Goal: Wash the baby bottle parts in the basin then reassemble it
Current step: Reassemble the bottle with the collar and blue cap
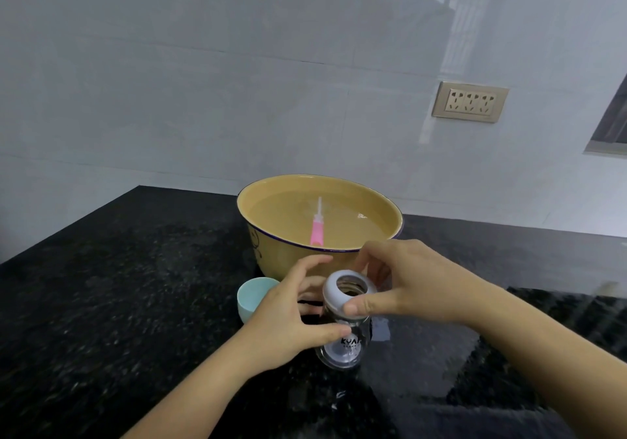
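Now the grip of the left hand (283, 318) wraps the bottle (342, 350), the right hand (410, 282) pinches its white ring (330, 292); basin (269, 250) at twelve o'clock.

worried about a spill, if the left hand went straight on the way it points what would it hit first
Most likely the near wall of the yellow blue-rimmed basin, just past the left hand gripping the clear baby bottle; depth is unclear.
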A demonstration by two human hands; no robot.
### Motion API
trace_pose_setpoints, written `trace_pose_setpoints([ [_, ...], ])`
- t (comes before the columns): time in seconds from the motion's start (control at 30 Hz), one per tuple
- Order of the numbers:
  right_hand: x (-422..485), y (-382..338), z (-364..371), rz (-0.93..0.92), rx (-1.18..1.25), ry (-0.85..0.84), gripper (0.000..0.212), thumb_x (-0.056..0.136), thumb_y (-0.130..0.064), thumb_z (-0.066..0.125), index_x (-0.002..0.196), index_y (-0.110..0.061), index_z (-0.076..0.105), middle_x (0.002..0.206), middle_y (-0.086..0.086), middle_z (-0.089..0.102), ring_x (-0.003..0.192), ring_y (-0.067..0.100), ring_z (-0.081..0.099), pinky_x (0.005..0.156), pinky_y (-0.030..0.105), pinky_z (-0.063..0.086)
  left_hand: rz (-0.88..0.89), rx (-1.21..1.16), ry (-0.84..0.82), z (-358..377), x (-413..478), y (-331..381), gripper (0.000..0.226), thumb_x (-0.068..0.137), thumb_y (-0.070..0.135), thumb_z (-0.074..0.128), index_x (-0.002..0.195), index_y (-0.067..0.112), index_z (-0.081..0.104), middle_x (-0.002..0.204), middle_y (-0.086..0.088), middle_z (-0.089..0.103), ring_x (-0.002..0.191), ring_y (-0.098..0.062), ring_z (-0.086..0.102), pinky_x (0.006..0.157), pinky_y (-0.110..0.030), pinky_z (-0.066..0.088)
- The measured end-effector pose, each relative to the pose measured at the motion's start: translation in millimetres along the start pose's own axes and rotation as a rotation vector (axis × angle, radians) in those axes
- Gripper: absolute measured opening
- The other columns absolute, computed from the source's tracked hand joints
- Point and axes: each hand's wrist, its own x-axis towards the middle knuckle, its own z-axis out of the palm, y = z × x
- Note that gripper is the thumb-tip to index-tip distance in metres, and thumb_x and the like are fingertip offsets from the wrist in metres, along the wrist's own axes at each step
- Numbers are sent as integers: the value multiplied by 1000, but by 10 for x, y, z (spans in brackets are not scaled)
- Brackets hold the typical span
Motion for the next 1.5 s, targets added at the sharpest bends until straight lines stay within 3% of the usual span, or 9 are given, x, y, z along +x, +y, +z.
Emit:
trace_pose_setpoints([
  [0.13, 51, 22, -84, -68, -12, -45, 51, 66, -67, 67, 103, -34, 54, 96, -19, 60, 93, -1, 57, 84, 28, 50, -7, -4, -8, -2, 1, 3, 80, 66, 16, 84, 126, 42, 39, 115, 10, 65, 107, -6, 62, 92, -23, 50],
  [0.23, 69, 6, -107, -111, 128, -143, 49, 73, -37, 76, 117, -41, 55, 106, -22, 62, 102, -6, 56, 88, 24, 48, -8, -6, -5, 2, -2, 6, 79, 66, 15, 84, 127, 39, 39, 114, 9, 65, 107, -6, 62, 92, -24, 51],
  [0.47, 121, -10, -165, -104, 249, -61, 36, 71, -24, 81, 103, -33, 68, 98, -18, 69, 91, -1, 63, 85, 30, 53, 0, 0, 11, 20, -27, 14, 74, 67, 17, 83, 124, 39, 41, 116, 10, 65, 107, -2, 61, 93, -23, 50],
  [0.7, 120, -19, -100, -85, 145, -117, 38, 69, -32, 80, 105, -32, 69, 99, -16, 66, 89, 0, 61, 85, 30, 52, -8, 0, 7, 16, -25, 8, 77, 66, 20, 84, 127, 39, 41, 119, 9, 64, 106, -4, 62, 96, -26, 49],
  [0.8, 136, -21, -105, -88, 114, -116, 37, 68, -37, 81, 102, -30, 69, 96, -15, 66, 86, -1, 60, 79, 24, 52, -3, 5, 4, 19, -26, 8, 76, 68, 16, 83, 127, 38, 40, 116, 11, 65, 106, -3, 62, 96, -26, 49],
  [1.0, 179, -46, -131, -105, -117, -62, 47, 64, -67, 69, 92, -31, 56, 89, -13, 60, 85, 4, 57, 77, 29, 51, -4, 4, 4, 16, -23, 0, 75, 68, 16, 83, 124, 42, 41, 114, 11, 65, 105, -2, 62, 94, -24, 49],
  [1.17, 166, -63, -177, -146, 42, -210, 39, 74, -33, 75, 110, -37, 62, 102, -23, 64, 97, -7, 57, 90, 24, 48, -6, -3, 9, 16, -29, -5, 74, 68, 13, 83, 123, 39, 41, 113, 11, 66, 104, -2, 62, 92, -22, 49],
  [1.33, 184, -63, -120, -152, -132, -49, 40, 70, -66, 64, 96, -36, 59, 91, -15, 62, 85, 1, 58, 78, 33, 52, -6, -9, 3, 18, -26, -7, 76, 66, 18, 83, 126, 38, 41, 113, 11, 66, 104, -3, 63, 93, -24, 50],
  [1.5, 167, -50, -111, -193, 19, -116, 32, 73, -42, 74, 101, -36, 61, 99, -21, 59, 95, -5, 55, 84, 21, 47, -2, -10, 8, 18, -31, -6, 74, 65, 19, 83, 123, 39, 42, 111, 11, 67, 104, -3, 63, 94, -27, 50],
])
